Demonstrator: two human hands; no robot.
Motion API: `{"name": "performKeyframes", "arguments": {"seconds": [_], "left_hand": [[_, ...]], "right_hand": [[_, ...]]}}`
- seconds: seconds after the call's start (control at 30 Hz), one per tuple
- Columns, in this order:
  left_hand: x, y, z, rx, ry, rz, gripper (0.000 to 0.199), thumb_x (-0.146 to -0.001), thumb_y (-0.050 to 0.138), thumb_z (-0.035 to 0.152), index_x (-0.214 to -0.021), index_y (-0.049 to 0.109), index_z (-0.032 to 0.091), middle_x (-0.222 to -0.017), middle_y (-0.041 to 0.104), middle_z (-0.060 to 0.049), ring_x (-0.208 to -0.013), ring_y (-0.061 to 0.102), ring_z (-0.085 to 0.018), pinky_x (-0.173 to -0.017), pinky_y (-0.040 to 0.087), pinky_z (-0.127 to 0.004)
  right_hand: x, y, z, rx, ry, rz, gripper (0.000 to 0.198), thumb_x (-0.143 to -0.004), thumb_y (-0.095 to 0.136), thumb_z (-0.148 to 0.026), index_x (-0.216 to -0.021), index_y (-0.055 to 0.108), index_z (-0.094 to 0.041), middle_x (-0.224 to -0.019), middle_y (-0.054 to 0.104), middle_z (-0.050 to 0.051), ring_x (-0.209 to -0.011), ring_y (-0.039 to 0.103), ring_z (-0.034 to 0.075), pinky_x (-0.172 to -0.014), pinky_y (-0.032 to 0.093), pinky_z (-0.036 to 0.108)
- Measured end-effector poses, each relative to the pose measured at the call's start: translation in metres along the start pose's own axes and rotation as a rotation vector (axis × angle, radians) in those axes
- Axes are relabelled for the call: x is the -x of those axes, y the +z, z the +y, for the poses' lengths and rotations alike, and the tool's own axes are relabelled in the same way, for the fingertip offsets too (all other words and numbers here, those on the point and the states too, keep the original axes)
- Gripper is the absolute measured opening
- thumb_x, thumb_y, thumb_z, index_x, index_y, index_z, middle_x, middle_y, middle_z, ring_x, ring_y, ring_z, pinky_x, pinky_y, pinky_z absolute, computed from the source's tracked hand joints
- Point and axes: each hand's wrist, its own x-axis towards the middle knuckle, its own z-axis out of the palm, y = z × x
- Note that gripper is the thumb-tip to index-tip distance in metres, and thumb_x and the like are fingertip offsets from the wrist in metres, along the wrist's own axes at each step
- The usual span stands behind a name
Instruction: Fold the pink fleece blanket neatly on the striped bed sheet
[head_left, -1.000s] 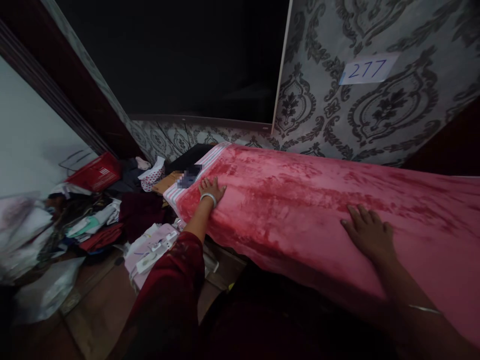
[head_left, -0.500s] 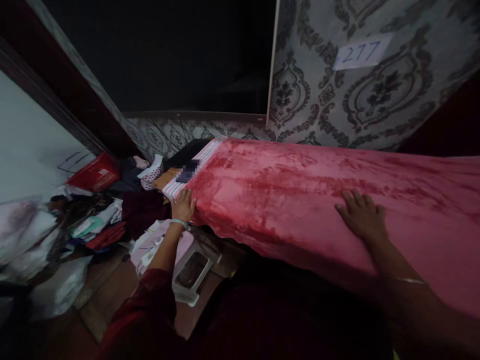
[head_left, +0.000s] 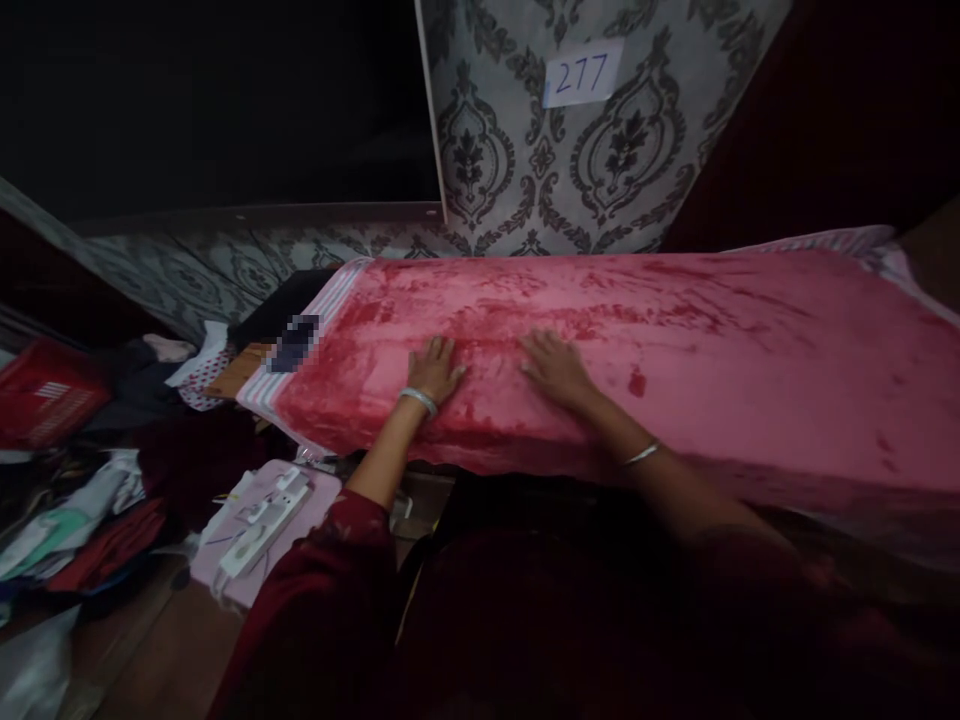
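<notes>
A pink and red plush blanket [head_left: 720, 370] with a striped border covers a long table and drapes over its front edge. My left hand [head_left: 436, 372] lies flat on it toward the left part, fingers stretched out, a bangle at the wrist. To its right, my right hand [head_left: 556, 368] also rests on the cloth with fingers spread, slightly blurred. Neither hand holds anything. At the blanket's left border lies a dark, pixelated flat object [head_left: 295, 344] whose kind I cannot make out.
A large dark screen [head_left: 225, 110] hangs on the patterned wall, beside a paper marked 277 [head_left: 583, 74]. Left of the table stand a pink stool [head_left: 315, 490] bearing a white power strip [head_left: 266, 525], piled clothes [head_left: 82, 520] and a red bag [head_left: 52, 395].
My right hand has moved left across the blanket, and my left hand has shifted right, inward from the left border. The hands are now closer together. The view has turned to the right.
</notes>
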Motion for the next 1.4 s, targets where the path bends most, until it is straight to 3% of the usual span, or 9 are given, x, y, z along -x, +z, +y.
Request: {"name": "performKeyframes", "arguments": {"seconds": [0.13, 0.27, 0.43, 0.63, 0.8, 0.87, 1.0, 1.13, 1.4], "left_hand": [[0.002, 0.016, 0.027, -0.042, 0.055, -0.031, 0.067, -0.103, 0.032, 0.051, -0.163, 0.027, 0.022, -0.172, 0.019, -0.012, -0.159, 0.016, -0.030, -0.125, 0.017, -0.060], [0.003, 0.024, 0.025, -0.052, 0.051, -0.020, 0.065, -0.103, 0.030, 0.052, -0.163, 0.028, 0.025, -0.172, 0.018, -0.011, -0.159, 0.015, -0.031, -0.124, 0.017, -0.061], [-0.004, 0.025, 0.021, -0.068, 0.074, 0.030, 0.066, -0.103, 0.030, 0.053, -0.162, 0.030, 0.024, -0.170, 0.023, -0.013, -0.157, 0.019, -0.033, -0.123, 0.020, -0.062], [-0.004, 0.022, 0.023, -0.064, 0.078, 0.046, 0.065, -0.103, 0.030, 0.052, -0.162, 0.032, 0.023, -0.170, 0.024, -0.014, -0.157, 0.021, -0.034, -0.122, 0.021, -0.062], [-0.006, 0.021, 0.023, -0.050, 0.071, 0.055, 0.065, -0.102, 0.030, 0.049, -0.161, 0.032, 0.022, -0.170, 0.024, -0.014, -0.156, 0.022, -0.035, -0.121, 0.022, -0.064], [-0.008, 0.019, 0.024, -0.041, 0.052, 0.048, 0.065, -0.102, 0.030, 0.048, -0.161, 0.033, 0.022, -0.170, 0.024, -0.015, -0.156, 0.023, -0.036, -0.120, 0.023, -0.067], [-0.018, 0.010, 0.042, -0.005, 0.050, 0.117, 0.066, -0.101, 0.029, 0.049, -0.159, 0.039, 0.019, -0.167, 0.030, -0.018, -0.154, 0.026, -0.040, -0.118, 0.023, -0.071], [-0.027, 0.006, 0.088, 0.002, 0.232, 0.122, 0.064, -0.101, 0.032, 0.044, -0.159, 0.038, 0.018, -0.167, 0.031, -0.017, -0.155, 0.024, -0.038, -0.119, 0.024, -0.069], [-0.037, 0.023, 0.123, -0.097, 0.265, 0.007, 0.063, -0.102, 0.026, 0.042, -0.160, 0.034, 0.019, -0.170, 0.022, -0.017, -0.157, 0.019, -0.036, -0.118, 0.025, -0.068]], "right_hand": [[-0.002, 0.016, -0.062, -0.060, -0.075, -0.091, 0.059, -0.106, 0.030, -0.046, -0.162, 0.034, -0.028, -0.170, 0.025, 0.008, -0.156, 0.021, 0.033, -0.120, 0.022, 0.063], [0.005, 0.021, -0.066, -0.062, -0.079, -0.095, 0.060, -0.106, 0.030, -0.050, -0.162, 0.033, -0.028, -0.169, 0.026, 0.006, -0.156, 0.020, 0.031, -0.123, 0.017, 0.060], [0.038, 0.003, 0.015, 0.017, 0.175, -0.102, 0.061, -0.105, 0.029, -0.056, -0.161, 0.035, -0.031, -0.170, 0.023, 0.005, -0.156, 0.019, 0.032, -0.122, 0.018, 0.064], [0.146, -0.027, 0.158, 0.127, 0.674, -0.053, 0.061, -0.105, 0.024, -0.053, -0.162, 0.033, -0.030, -0.170, 0.024, 0.006, -0.155, 0.023, 0.032, -0.119, 0.024, 0.064], [0.178, -0.054, 0.171, 0.166, 0.918, 0.052, 0.061, -0.106, 0.020, -0.044, -0.158, 0.039, -0.018, -0.163, 0.036, 0.021, -0.148, 0.031, 0.040, -0.109, 0.032, 0.072], [0.160, -0.056, 0.143, 0.131, 0.832, 0.015, 0.063, -0.106, 0.021, -0.038, -0.159, 0.036, -0.008, -0.162, 0.032, 0.028, -0.149, 0.029, 0.043, -0.109, 0.033, 0.071], [0.107, -0.038, 0.078, 0.070, 0.505, -0.045, 0.058, -0.104, 0.039, -0.049, -0.161, 0.034, -0.036, -0.171, 0.021, -0.001, -0.156, 0.019, 0.023, -0.124, 0.022, 0.047], [0.076, -0.024, 0.063, -0.020, 0.104, -0.081, 0.061, -0.105, 0.035, -0.055, -0.161, 0.034, -0.032, -0.170, 0.021, 0.001, -0.156, 0.021, 0.028, -0.124, 0.021, 0.051], [0.156, -0.062, 0.223, 0.115, 0.663, -0.024, 0.059, -0.106, 0.034, -0.051, -0.160, 0.037, -0.029, -0.169, 0.026, 0.002, -0.156, 0.022, 0.027, -0.124, 0.021, 0.050]]}}
